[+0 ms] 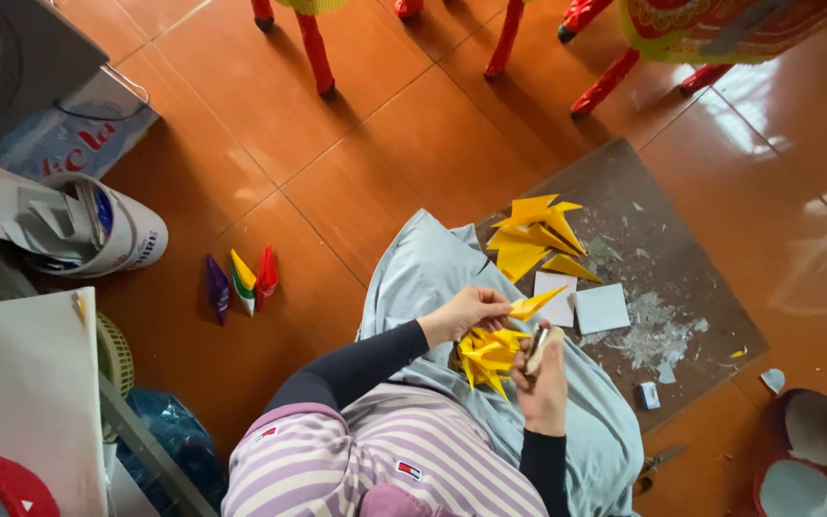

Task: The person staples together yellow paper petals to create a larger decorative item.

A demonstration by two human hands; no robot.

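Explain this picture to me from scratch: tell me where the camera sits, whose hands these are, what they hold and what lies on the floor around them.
There is no machine here. One camera, worn on a person's head, looks down at their own lap and the orange tiled floor. The left hand pinches a pointed yellow paper piece. The right hand grips a small pale tool, too hidden to identify. Between them, on a light blue cloth, sits a bunch of yellow points. Ahead, a dark mat carries more yellow paper triangles, two white squares and paper scraps. To the left lie three coloured cones; scissors lie at the right.
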